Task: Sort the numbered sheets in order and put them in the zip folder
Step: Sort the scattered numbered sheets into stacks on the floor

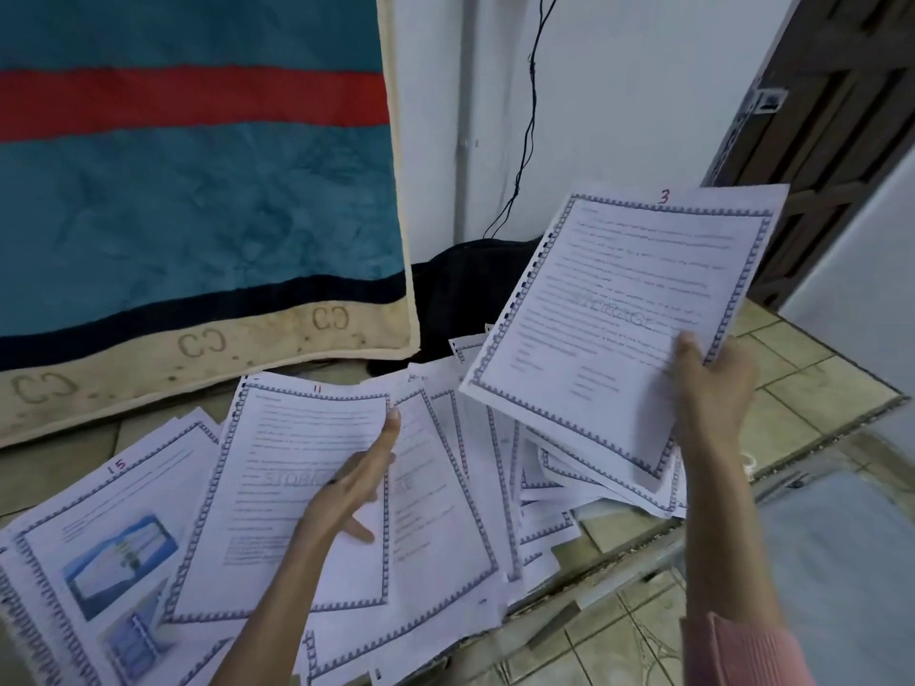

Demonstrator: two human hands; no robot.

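Right hand [713, 383] raised right of the scattered white bordered sheets [445, 487] on the tiled floor [643, 626], grip clenched on the white printed sheet numbered 3 [619, 309]; left hand [356, 482] flat upon that scatter, grip released, fingers spread on the sheet numbered 11 [297, 467]; sheet numbered 15 [99, 537] at its left edge.

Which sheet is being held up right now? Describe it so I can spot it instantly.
Start at the brown door on the right; just below it the right hand lifts one sheet above the spread pile on the floor. It alone is off the floor, with a red 3 handwritten at its top edge.
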